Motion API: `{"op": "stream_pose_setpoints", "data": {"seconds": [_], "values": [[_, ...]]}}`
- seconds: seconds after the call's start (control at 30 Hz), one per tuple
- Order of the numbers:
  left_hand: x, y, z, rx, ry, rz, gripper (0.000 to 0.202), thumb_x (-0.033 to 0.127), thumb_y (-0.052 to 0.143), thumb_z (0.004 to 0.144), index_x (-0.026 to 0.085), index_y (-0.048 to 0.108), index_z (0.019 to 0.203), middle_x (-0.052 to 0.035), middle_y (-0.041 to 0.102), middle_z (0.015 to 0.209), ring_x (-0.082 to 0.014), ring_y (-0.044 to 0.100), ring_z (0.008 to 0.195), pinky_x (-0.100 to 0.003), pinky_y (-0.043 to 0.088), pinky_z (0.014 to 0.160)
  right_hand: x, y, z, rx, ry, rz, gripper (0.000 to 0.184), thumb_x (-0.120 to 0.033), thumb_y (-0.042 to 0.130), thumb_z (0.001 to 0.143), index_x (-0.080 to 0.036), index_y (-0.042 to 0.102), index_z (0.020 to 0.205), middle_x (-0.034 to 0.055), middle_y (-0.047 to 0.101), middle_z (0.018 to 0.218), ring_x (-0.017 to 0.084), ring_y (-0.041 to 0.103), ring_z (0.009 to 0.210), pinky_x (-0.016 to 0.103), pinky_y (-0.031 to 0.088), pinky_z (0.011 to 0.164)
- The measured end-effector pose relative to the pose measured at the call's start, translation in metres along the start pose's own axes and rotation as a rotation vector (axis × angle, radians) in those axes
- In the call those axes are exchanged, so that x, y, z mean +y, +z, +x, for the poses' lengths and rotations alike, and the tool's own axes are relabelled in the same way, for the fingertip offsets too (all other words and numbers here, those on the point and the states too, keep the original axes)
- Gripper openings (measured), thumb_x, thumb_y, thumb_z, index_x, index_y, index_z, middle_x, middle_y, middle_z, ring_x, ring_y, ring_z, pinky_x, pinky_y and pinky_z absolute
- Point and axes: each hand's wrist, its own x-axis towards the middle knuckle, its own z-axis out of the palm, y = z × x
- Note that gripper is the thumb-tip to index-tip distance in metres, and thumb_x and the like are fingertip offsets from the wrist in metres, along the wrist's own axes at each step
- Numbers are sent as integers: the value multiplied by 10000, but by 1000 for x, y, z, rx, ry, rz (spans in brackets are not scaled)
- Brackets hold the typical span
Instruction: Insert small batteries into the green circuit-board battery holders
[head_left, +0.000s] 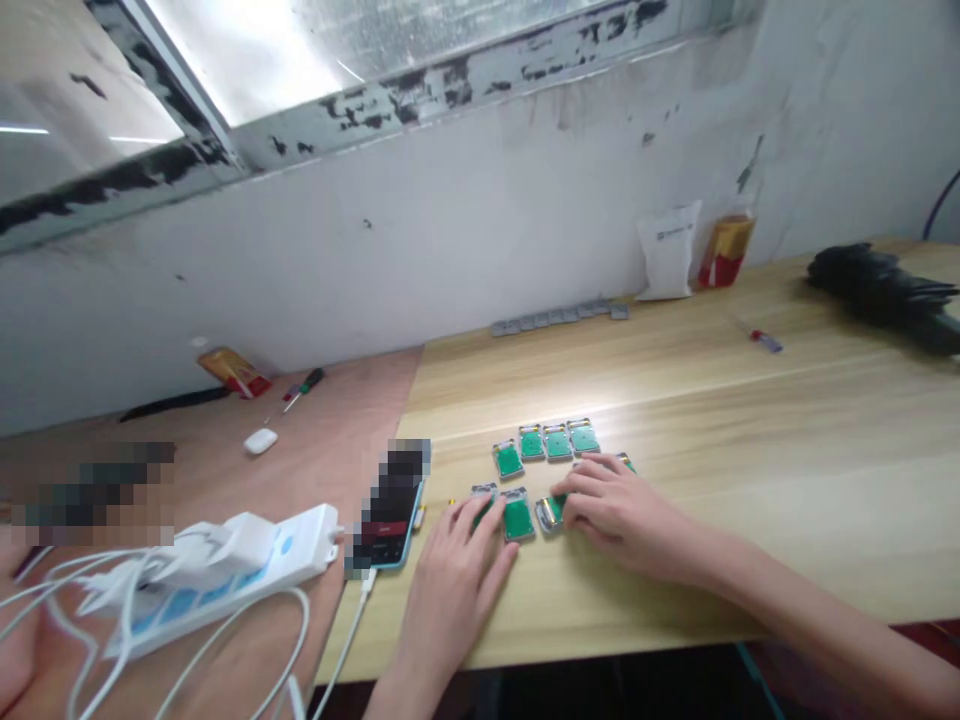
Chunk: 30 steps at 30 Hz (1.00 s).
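Note:
Several small green circuit boards in clear cases (545,443) lie in rows on the light wooden table (750,430). My left hand (455,573) rests flat with fingers stretched out, its fingertips touching the board at the front left (484,493). Another board (518,516) lies between my hands. My right hand (615,510) lies over the front right boards, fingers curled down onto one (550,510), partly hiding it.
A phone (390,510) on a cable lies left of the boards, beside a white power strip (247,560) with tangled cords. A white earbud case (260,441), screwdrivers (304,387), a row of grey parts (559,318), bags (667,250) and a black bundle (885,290) lie farther off.

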Motion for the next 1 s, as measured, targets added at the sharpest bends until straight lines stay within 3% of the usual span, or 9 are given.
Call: {"op": "stream_pose_setpoints", "data": {"seconds": [0.1, 0.23, 0.37, 0.53, 0.8, 0.9, 1.0], "values": [[-18, -6, -11, 19, -40, 82, 441, 314, 529, 934, 217, 463, 1359, -100, 588, 1267, -280, 516, 1178, -456, 445, 978, -1, 0, -1, 7, 3, 10, 185, -96, 480, 900, -222, 615, 895, 29, 657, 1113, 197, 537, 1061, 435, 321, 1051], [-41, -12, -21, 38, -98, 185, 344, 298, 508, 940, 225, 534, 1275, -97, 607, 1228, -291, 521, 1160, -466, 427, 954, 1, 1, -1, 7, 3, 16, 187, -105, 467, 915, -222, 608, 880, 25, 656, 1118, 190, 538, 1046, 429, 327, 1039], [-45, -12, -13, -5, -74, 202, 335, 303, 505, 943, 218, 543, 1265, -104, 585, 1261, -282, 509, 1170, -475, 421, 973, 2, 2, -1, 13, 6, 9, 180, -102, 478, 905, -225, 608, 885, 29, 653, 1123, 195, 533, 1054, 420, 341, 1019], [-49, -12, 0, -33, -31, 222, 219, 289, 501, 938, 224, 634, 1100, -95, 580, 1275, -289, 487, 1203, -507, 407, 1005, 0, 0, 0, 15, 13, 12, 183, -112, 464, 922, -223, 606, 885, 31, 651, 1124, 196, 528, 1054, 414, 344, 1007], [-78, -19, -16, -75, -144, 238, 234, 337, 505, 928, 220, 641, 1077, -111, 556, 1299, -320, 497, 1205, -541, 417, 995, 0, -1, -1, -6, 7, 8, 157, -105, 473, 914, -209, 586, 879, 30, 640, 1102, 198, 514, 1050, 405, 332, 1002], [-74, -20, -14, -46, -176, 169, 316, 315, 504, 929, 222, 565, 1225, -119, 526, 1334, -313, 492, 1217, -534, 424, 993, 0, 0, -1, -4, 5, -3, 152, -103, 478, 907, -210, 584, 884, 34, 628, 1107, 200, 515, 1053, 403, 333, 999], [-52, -20, -3, 22, -154, 42, 414, 273, 505, 931, 226, 460, 1340, -123, 490, 1373, -285, 473, 1255, -501, 419, 1016, 1, 0, 0, 3, 22, -34, 136, -102, 497, 893, -203, 584, 918, 51, 621, 1094, 209, 517, 1055, 407, 339, 992]]}}
